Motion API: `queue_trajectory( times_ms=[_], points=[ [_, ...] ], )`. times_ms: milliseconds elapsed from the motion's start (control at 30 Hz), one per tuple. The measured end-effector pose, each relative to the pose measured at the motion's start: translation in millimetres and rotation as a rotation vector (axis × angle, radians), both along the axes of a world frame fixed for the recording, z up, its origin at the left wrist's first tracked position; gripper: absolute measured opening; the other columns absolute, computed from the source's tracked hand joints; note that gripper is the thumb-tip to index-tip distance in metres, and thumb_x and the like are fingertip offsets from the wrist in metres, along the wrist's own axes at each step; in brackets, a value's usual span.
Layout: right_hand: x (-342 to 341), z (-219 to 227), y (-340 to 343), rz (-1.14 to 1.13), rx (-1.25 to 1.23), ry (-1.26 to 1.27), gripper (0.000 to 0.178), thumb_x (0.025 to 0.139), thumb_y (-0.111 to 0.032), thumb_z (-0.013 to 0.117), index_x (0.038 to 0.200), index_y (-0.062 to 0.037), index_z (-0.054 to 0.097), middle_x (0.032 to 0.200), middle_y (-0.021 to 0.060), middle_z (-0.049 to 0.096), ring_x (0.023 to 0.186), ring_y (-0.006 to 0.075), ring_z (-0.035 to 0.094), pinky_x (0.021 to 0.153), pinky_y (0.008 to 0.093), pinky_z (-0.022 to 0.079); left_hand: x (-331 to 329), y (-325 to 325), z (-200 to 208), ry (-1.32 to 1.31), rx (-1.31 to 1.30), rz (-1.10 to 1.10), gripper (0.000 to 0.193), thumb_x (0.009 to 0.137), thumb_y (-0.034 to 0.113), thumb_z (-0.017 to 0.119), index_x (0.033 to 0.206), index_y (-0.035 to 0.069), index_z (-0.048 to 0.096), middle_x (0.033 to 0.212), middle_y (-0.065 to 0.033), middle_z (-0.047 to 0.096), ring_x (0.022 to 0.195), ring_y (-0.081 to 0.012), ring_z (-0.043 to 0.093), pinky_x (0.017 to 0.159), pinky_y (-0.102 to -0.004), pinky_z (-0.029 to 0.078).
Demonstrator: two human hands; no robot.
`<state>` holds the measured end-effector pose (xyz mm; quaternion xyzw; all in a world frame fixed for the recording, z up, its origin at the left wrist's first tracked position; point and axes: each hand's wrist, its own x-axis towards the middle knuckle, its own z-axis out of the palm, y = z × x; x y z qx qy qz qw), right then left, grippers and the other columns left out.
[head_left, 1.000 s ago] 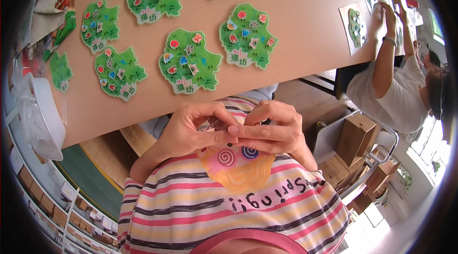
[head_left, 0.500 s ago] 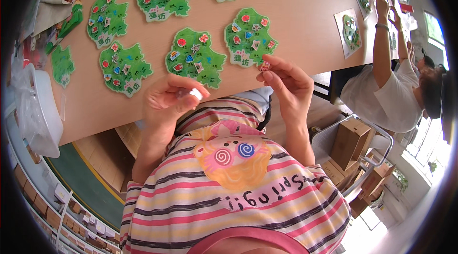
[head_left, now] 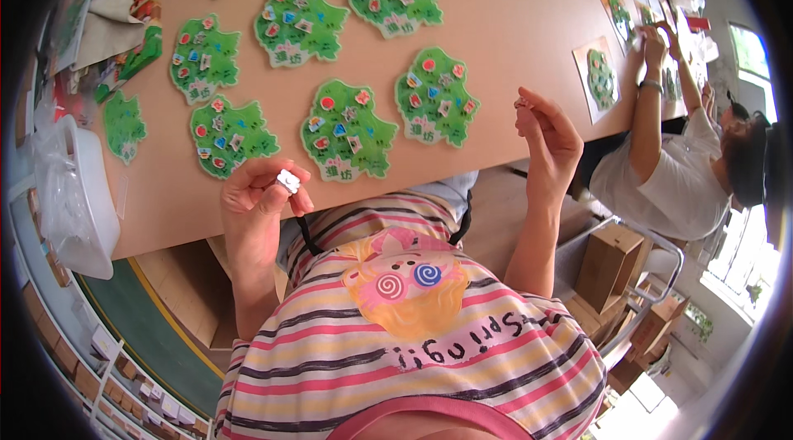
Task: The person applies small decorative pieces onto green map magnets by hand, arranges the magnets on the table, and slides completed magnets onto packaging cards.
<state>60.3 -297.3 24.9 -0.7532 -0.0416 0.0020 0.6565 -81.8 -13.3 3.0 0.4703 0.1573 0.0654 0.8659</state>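
Observation:
My left hand (head_left: 256, 207) is closed in a pinch at the table's near edge, gripping a small white scalloped piece (head_left: 288, 181) with a round nub on its upper face. My right hand (head_left: 552, 138), raised farther right, pinches a tiny reddish piece (head_left: 521, 103) whose shape I cannot make out. Beyond the hands lie several green map-shaped boards dotted with small coloured pieces. One board (head_left: 349, 122) is just beyond my left hand, and another board (head_left: 435, 85) lies between the two hands. Neither hand touches a board.
A white plastic tub (head_left: 95, 209) with clear bags stands at the table's left edge, near a smaller green board (head_left: 125, 128) and a cloth bag (head_left: 114, 2). At right, another person's arm (head_left: 650, 101) reaches over the table (head_left: 512, 19) beside a card-mounted board (head_left: 601, 76). Cardboard boxes (head_left: 610, 262) sit below.
My hands have moved apart, the left toward the left and the right toward the right. The white piece now faces up in my left fingers. The boards appear lower in view.

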Motion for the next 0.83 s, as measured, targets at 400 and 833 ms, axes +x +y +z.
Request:
queue_trajectory(
  times_ms=[400, 833],
  points=[
    [131.1, -27.8, 72.1, 0.357, -0.430, -0.297, 0.018, 0.084, -0.010, 0.064, 0.101, -0.0087, 0.070, 0.078, 0.0015, 0.064, 0.065, 0.0092, 0.054, 0.061, 0.0237, 0.045, 12.3, -2.1, 6.0, -0.008, -0.030, 0.002, 0.022, 0.086, 0.010, 0.065, 0.105, 0.000, 0.062, 0.096, -0.0152, 0.067, 0.069, -0.0159, 0.064, 0.056, -0.0249, 0.048],
    [40.8, 43.3, 113.5, 0.996, -0.317, -0.412, 0.033, 0.075, -0.006, 0.075, 0.107, -0.0098, 0.069, 0.094, 0.0031, 0.061, 0.073, 0.0147, 0.059, 0.067, 0.0263, 0.051, 55.6, -10.2, 11.1, -0.050, -0.207, -0.152, 0.019, 0.088, 0.005, 0.062, 0.106, -0.002, 0.064, 0.086, -0.0075, 0.065, 0.068, -0.0109, 0.060, 0.059, -0.0230, 0.047]
  ],
)
